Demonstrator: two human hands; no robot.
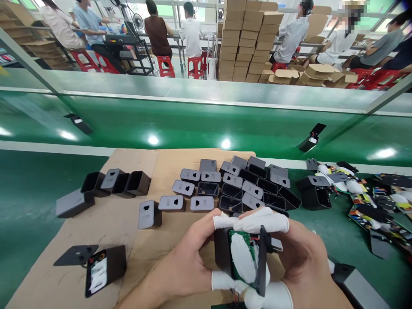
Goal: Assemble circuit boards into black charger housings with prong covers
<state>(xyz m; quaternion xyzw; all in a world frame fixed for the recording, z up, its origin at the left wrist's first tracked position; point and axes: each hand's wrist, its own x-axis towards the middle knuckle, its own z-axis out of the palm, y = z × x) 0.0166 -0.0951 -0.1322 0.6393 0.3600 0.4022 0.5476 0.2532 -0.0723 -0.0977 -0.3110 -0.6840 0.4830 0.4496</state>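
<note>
In front of me both hands hold one dark grey plastic housing (222,251). Its open end shows a green circuit board with a white pad (242,256) on it. My left hand (189,257) grips the housing's left side between thumb and fingers, with white finger cots on the tips. My right hand (299,257), also in finger cots, closes around the dark end cover (262,262), which stands tilted off the opening. A small silver connector (276,245) sticks out beside that cover. To the left, another housing (116,266) lies with its cover hanging off and white material inside.
Several grey housings (202,203) stand in rows on brown cardboard (141,244). More housings (138,183) are at the left. Circuit assemblies (370,201) are heaped on the right. Stacked cartons (247,43) and seated people (192,32) are beyond the green surface.
</note>
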